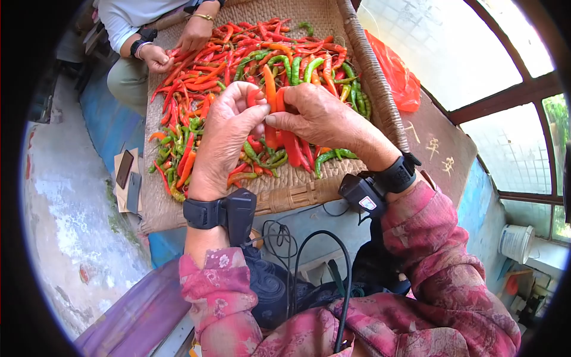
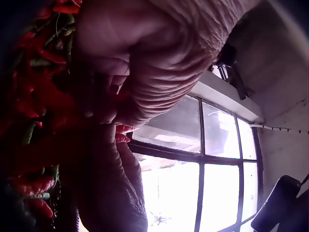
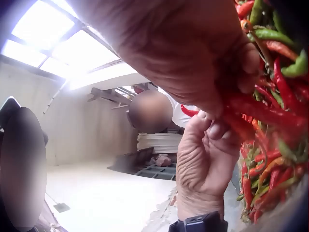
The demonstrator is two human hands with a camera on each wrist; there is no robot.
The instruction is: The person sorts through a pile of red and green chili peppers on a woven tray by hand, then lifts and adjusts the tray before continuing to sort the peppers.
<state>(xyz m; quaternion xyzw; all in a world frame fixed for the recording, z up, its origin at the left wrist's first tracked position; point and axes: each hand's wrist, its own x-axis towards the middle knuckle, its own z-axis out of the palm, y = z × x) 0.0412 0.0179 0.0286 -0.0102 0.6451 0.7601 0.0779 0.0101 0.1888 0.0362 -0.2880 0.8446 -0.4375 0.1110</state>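
Both hands meet over a heap of chili peppers (image 1: 205, 77), red, orange and green. My left hand (image 1: 229, 131) has its fingers curled and its thumb against red chili peppers at the meeting point. From the other side my right hand (image 1: 324, 116) grips several chili peppers between thumb and fingers. An orange-red chili pepper (image 1: 270, 86) stands upright between the two hands, and long red ones (image 1: 291, 149) hang below the right thumb. In the right wrist view, red chili peppers (image 3: 265, 110) stick out from the joined fingers. The fingertips partly hide what each hand holds.
The heap lies on a woven mat (image 1: 321, 18) with a raised wicker rim (image 1: 375, 77). Across it, another person's hands (image 1: 193, 35) handle chili peppers. A red plastic bag (image 1: 392, 74) sits right of the rim; phones (image 1: 125, 168) lie at left. Cables (image 1: 324, 234) hang before my body.
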